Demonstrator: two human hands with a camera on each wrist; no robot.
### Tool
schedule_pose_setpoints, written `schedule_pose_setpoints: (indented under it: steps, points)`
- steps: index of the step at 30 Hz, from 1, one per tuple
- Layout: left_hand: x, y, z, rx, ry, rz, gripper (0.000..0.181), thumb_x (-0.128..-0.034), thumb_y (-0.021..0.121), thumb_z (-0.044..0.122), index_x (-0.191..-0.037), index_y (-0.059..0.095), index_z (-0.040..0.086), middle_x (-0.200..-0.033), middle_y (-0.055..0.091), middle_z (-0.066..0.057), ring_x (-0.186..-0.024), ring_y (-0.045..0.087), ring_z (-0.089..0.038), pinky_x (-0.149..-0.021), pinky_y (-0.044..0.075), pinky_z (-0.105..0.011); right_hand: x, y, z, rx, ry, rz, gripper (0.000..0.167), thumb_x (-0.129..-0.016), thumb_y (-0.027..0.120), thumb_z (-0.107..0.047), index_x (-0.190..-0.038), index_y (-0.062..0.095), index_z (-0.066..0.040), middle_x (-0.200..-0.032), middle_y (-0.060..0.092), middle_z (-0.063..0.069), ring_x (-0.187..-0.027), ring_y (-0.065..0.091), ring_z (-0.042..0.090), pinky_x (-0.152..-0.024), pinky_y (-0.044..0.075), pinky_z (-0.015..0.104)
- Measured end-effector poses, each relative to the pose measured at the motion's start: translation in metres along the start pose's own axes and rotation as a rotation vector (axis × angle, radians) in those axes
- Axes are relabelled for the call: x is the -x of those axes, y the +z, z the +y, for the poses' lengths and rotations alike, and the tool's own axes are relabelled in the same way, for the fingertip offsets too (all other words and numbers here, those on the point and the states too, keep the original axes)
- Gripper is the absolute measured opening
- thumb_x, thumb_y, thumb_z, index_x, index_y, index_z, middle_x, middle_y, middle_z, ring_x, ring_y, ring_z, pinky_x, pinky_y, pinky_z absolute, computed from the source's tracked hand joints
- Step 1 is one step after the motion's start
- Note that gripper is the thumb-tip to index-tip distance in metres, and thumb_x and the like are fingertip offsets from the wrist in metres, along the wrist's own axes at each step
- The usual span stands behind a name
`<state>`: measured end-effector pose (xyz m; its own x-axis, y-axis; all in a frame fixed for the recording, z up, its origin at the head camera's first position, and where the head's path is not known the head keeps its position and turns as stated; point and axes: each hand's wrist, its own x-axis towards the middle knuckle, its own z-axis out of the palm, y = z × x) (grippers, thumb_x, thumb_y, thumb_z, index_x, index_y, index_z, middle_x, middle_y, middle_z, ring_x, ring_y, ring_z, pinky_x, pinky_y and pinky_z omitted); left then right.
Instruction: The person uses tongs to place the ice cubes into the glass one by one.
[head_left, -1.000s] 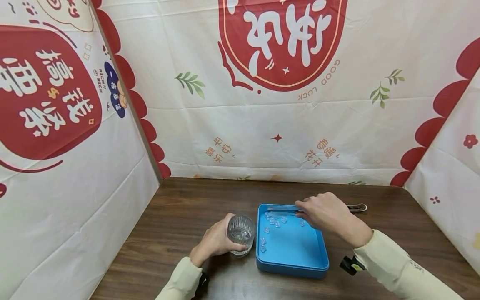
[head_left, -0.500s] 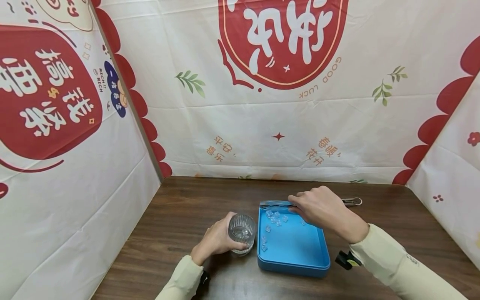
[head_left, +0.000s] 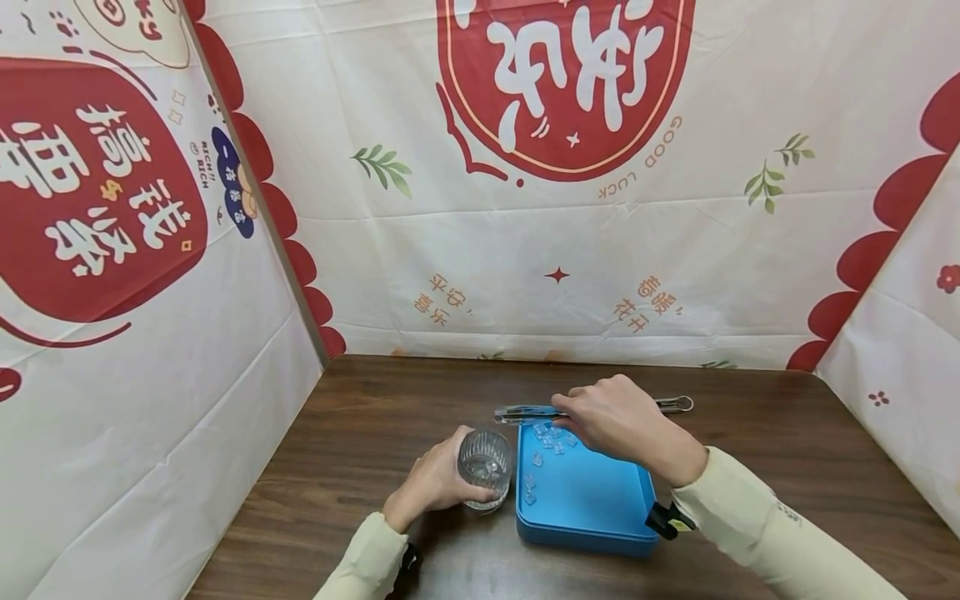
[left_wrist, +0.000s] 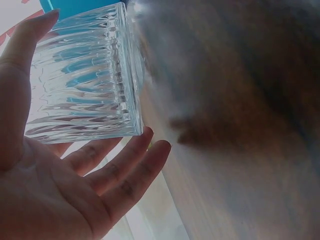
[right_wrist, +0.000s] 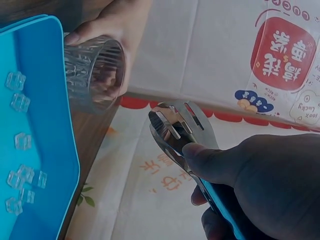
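Below head camera, grips ribbed glass tumbler (head_left: 485, 468) with left hand (head_left: 435, 477) beside blue tray (head_left: 600, 492); clasps metal tongs (head_left: 521, 412) over its far rim with right hand (head_left: 617, 417). At left wrist, hides tumbler's mouth. At right wrist, crops tray of clear cubes (right_wrist: 26, 173).

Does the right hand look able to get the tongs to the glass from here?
Probably yes: the tongs in the right hand reach out past the blue tray near the glass, and the left hand grips the glass by its side, leaving its mouth uncovered.
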<state>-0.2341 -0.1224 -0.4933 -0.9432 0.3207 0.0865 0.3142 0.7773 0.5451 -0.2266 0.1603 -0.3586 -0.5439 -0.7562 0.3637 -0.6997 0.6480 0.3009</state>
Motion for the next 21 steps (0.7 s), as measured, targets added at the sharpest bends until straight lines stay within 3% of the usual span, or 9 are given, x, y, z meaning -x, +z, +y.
schedule_pose_setpoints:
  steps: [21]
  points:
    - [0.000, -0.001, -0.001, 0.017, -0.003, -0.010, 0.088, -0.0613, 0.089, 0.055, -0.131, 0.048, 0.020, -0.109, 0.066, 0.000, -0.094, 0.064, -0.020, -0.074, 0.049, -0.042, -0.011, 0.014, -0.010, -0.020, -0.017, 0.003, 0.022, -0.088, 0.074, -0.036, -0.079, 0.062, -0.019, -0.061, 0.059, -0.006, -0.044, 0.045, 0.008, -0.042, 0.027, 0.021]
